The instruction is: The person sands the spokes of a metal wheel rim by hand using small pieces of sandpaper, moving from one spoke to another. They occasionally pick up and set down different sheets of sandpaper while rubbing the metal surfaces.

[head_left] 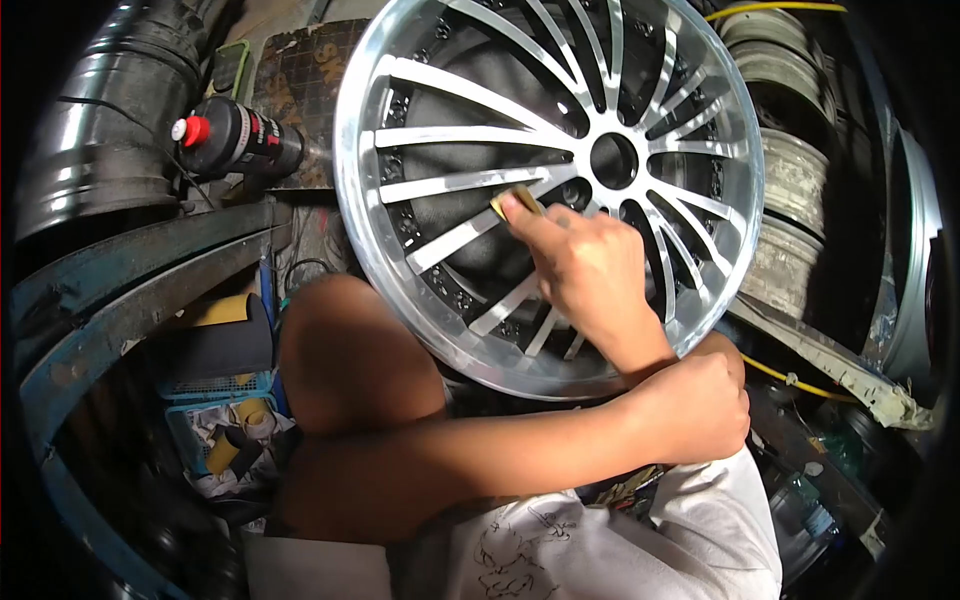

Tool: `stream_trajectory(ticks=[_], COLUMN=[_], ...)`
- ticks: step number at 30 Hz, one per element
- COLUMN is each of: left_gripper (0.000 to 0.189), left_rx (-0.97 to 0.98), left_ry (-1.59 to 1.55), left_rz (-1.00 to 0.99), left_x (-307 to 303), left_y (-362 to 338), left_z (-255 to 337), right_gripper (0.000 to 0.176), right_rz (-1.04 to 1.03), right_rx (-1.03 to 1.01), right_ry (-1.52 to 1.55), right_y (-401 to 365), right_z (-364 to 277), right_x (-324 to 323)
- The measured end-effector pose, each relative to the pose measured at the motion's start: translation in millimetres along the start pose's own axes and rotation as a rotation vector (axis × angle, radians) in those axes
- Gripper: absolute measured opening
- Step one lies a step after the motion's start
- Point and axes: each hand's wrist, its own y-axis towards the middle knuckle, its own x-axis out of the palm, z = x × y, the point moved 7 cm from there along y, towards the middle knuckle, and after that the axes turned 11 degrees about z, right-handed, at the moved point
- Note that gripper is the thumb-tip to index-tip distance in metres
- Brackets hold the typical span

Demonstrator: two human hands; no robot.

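Note:
A multi-spoke alloy wheel [470, 135] with bright silver spokes and a polished rim stands tilted in front of me. My right hand [590, 262] pinches a small folded piece of sandpaper [517, 200], tan on the visible side, and presses it on a spoke left of the hub. Across my body lies my left arm, and my left hand [695, 405] is closed over my right arm with its fingers curled. Part of the right forearm is hidden behind it.
A dark bottle with a red cap [245, 138] is at the upper left, beside a metal cylinder [120, 120]. Sandpaper pieces lie in a blue basket [185, 400]. Blue metal bars [150, 275] run along the left. Stacked wheels [790, 180] and a yellow cable [800, 382] are at right.

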Motion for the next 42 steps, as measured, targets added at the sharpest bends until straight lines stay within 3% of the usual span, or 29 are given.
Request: stream_trajectory(ticks=[9, 13, 14, 18, 22, 24, 25, 29, 37, 40, 42], left_gripper=[0.015, 0.013, 0.013, 0.015, 0.017, 0.02, 0.02, 0.013, 0.009, 0.01, 0.011], left_rx=[0.093, 0.13, 0.138, 0.225, 0.308, 0.336, 0.345, 0.327, 0.315, 0.29, 0.226], left_ry=[-0.006, 0.032, 0.002, -0.036, -0.183, -0.251, -0.273, -0.314, -0.149, -0.1, -0.104], left_rz=[0.23, 0.271, 0.3, 0.407, 0.433, 0.373, 0.335, 0.085, -0.57, -0.631, -0.676], left_x=[-16.9, -22.2, -24.4, -26.3, -19.9, -18.5, -15.4, 15.8, 69.6, 65.5, 63.1], left_y=[6.5, 5.3, 5.8, 2.1, -9.9, -20.7, -28.9, -60.6, -101.3, -101.1, -100.5], left_z=[-2.3, 5.7, 5.5, 6.8, 44.7, 70.3, 82.3, 104.6, 75.1, 68.4, 65.1], right_gripper=[0.037, 0.036, 0.046, 0.033, 0.036, 0.034, 0.021, 0.022, 0.027, 0.035, 0.04], right_rz=[-0.053, 0.125, 0.107, -0.169, -0.001, 0.152, 0.195, 0.115, -0.118, -0.067, -0.21], right_rx=[0.022, -0.025, -0.019, -0.032, 0.078, 0.037, 0.057, 0.0, 0.019, -0.01, -0.008], right_ry=[-0.017, 0.037, 0.076, -0.046, 0.041, 0.072, 0.139, 0.114, 0.021, 0.055, -0.026], right_y=[-10.7, -0.2, 1.1, -7.5, -13.4, -15.8, -15.6, -34.8, -55.5, -56.1, -53.3], right_z=[4.7, -7.2, -5.5, 10.5, 29.9, 33.0, 31.6, 22.5, 12.9, 14.6, 4.0], right_x=[-9.0, -33.0, -27.3, -9.3, -36.3, -55.1, -62.3, -65.7, -52.6, -52.3, -50.0])
